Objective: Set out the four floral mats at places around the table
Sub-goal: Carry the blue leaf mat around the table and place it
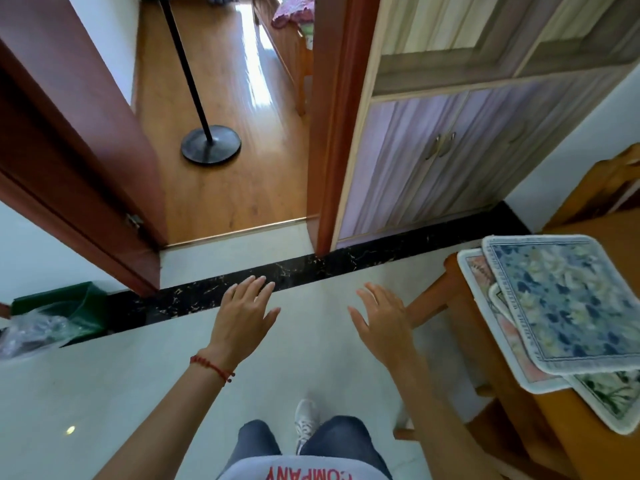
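The floral mats (568,303) are seen in a loose pile on the corner of the wooden desk (620,455), at about 3 o'clock in the view. The top mat is blue with pale flowers; a pink-edged mat and a green-leaf mat are partly covered by it, and the pile overhangs the desk edge a little. All 4 mats cannot be counted for sure.

Both hands are held out in front of the body, above the pale tiled floor (121,393), well apart from the mats. The left hand (244,315) is open with straight, spread fingers, and nothing is held; a red bracelet (213,367) is worn on its wrist. The right hand (382,322) is open in the same way and is nearer to the desk.

At 12 o'clock a doorway is seen, with a black stand base (210,144) on the wooden floor. A green bin (74,306) is placed at 9 o'clock.
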A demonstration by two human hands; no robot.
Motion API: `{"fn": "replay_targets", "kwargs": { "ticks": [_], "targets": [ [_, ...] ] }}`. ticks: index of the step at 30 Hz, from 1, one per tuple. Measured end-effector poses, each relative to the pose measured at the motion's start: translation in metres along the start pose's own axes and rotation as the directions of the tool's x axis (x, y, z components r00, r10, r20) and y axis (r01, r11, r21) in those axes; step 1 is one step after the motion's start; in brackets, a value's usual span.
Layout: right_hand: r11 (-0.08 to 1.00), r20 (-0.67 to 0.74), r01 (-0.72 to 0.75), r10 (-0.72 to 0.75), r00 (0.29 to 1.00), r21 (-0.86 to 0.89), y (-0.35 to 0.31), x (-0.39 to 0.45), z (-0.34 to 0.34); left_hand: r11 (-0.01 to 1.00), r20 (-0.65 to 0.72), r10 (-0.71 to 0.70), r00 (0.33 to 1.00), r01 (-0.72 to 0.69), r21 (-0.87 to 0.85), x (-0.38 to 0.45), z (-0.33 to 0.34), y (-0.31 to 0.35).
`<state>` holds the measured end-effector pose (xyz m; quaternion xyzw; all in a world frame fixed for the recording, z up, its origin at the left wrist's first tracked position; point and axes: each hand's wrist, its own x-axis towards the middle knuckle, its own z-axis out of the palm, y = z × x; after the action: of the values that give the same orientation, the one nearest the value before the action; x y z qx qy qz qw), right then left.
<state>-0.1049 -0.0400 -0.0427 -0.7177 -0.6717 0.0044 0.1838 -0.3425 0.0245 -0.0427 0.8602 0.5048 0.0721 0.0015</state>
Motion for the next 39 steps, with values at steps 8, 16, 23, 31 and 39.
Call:
{"fn": "replay_targets", "kwargs": {
  "ticks": [8,16,23,31,39],
  "targets": [
    [0.993,0.004,-0.119,0.119,0.993,-0.008,0.034,0.038,0.004,0.992,0.016,0.124,0.992,-0.123,-0.026,0.072,0.01,0.009],
    [0.955,-0.02,-0.282,0.281,0.96,-0.094,0.06,0.076,0.011,0.955,0.075,0.288,0.955,-0.28,-0.101,0.166,0.022,0.016],
    [0.859,-0.099,-0.506,0.499,0.861,-0.079,0.071,0.105,0.013,0.859,0.107,0.507,0.855,-0.491,-0.143,0.257,0.034,0.026],
    [0.641,-0.137,-0.764,0.752,0.645,-0.073,0.075,0.087,0.0,0.678,0.11,0.731,0.673,-0.702,-0.218,0.315,0.052,0.072],
    [0.38,-0.292,-0.924,0.879,0.376,-0.046,0.081,0.039,-0.02,0.397,-0.026,0.904,0.427,-0.859,-0.323,0.327,0.058,0.145]
  ]
}}
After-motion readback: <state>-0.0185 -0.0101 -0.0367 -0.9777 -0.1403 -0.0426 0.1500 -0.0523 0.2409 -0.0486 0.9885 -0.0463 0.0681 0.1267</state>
